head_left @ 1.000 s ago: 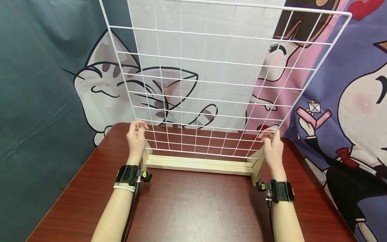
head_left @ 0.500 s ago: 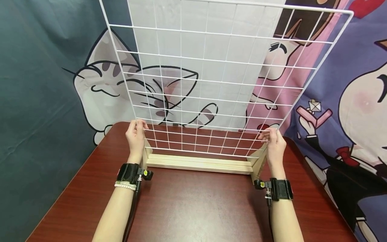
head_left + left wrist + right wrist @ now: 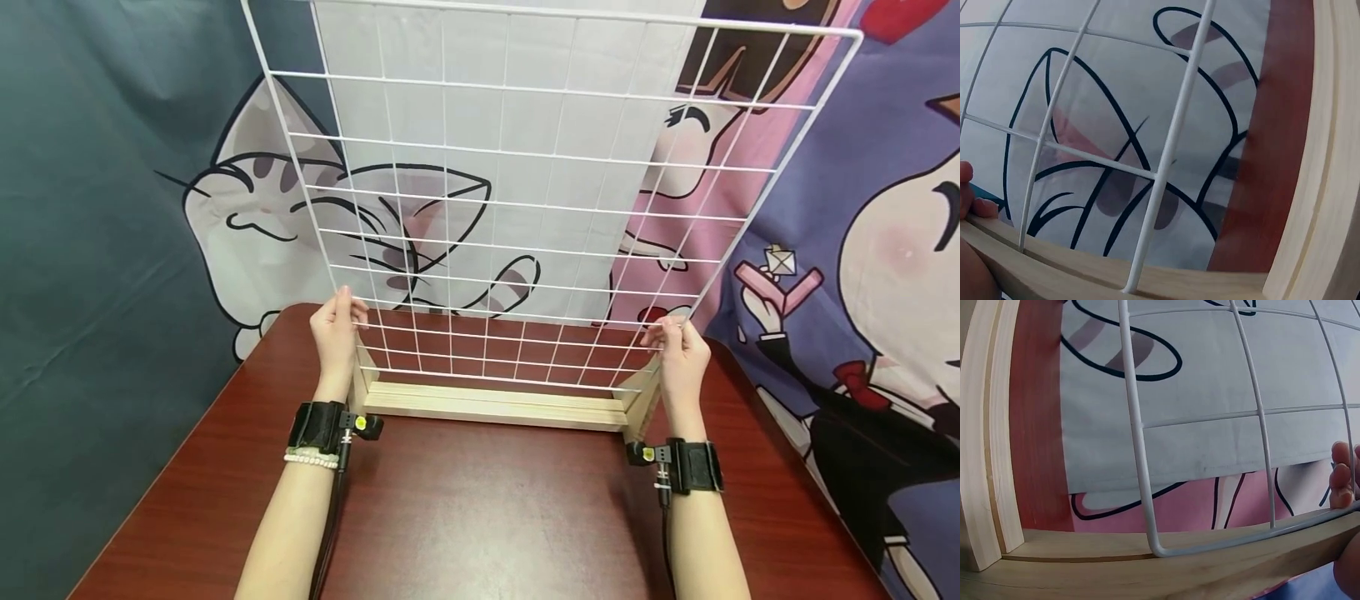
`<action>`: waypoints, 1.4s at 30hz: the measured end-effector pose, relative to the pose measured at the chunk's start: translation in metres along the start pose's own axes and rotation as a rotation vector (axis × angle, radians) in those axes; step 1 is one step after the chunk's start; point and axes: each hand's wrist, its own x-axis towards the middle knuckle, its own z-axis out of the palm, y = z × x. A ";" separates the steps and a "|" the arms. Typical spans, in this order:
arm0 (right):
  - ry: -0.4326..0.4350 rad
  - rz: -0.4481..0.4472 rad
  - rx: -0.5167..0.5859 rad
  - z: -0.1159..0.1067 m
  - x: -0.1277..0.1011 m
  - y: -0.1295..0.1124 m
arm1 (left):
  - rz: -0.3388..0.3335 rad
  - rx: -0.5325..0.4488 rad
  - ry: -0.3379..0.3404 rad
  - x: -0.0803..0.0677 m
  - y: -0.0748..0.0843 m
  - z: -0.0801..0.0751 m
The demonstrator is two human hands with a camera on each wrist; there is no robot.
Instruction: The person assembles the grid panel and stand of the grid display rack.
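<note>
- Grid [image 3: 525,192] of white wire stands upright over the wooden base [image 3: 495,406] at 12 o'clock on the table [image 3: 480,517].
- Your left hand [image 3: 335,333] pinches its side wire at 10 o'clock, fingers curled round it.
- Your right hand [image 3: 681,354] pinches the opposite side wire at 2 o'clock.
- The grid's bottom corner sits at the base's groove.

A wooden stand [image 3: 495,405] sits on the table [image 3: 480,517], toward 12 o'clock. A wire grid [image 3: 525,200] stands up in it. The left hand [image 3: 337,333] holds the grid's edge at 9 o'clock, the right hand [image 3: 681,357] at 3 o'clock. A cloth with cartoon pictures [image 3: 150,208] hangs behind the table.
</note>
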 end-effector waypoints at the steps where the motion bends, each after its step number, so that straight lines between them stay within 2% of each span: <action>1: 0.001 0.003 0.007 0.000 0.000 0.000 | -0.001 0.006 -0.002 0.000 0.000 0.000; 9: -0.004 0.040 -0.006 0.000 -0.001 -0.002 | -0.025 0.035 -0.019 0.002 -0.005 0.000; 16: -0.025 0.040 -0.096 0.008 -0.007 -0.024 | -0.037 0.093 -0.033 0.001 -0.006 -0.001; 26: -0.024 0.059 -0.157 0.008 -0.008 -0.028 | 0.017 0.135 -0.050 -0.002 -0.006 -0.001; 33: -0.024 0.050 -0.216 0.007 -0.010 -0.029 | 0.034 0.114 -0.040 -0.003 -0.011 -0.002; 42: -0.039 0.026 -0.259 0.007 -0.010 -0.031 | 0.048 0.110 -0.030 -0.004 -0.009 -0.001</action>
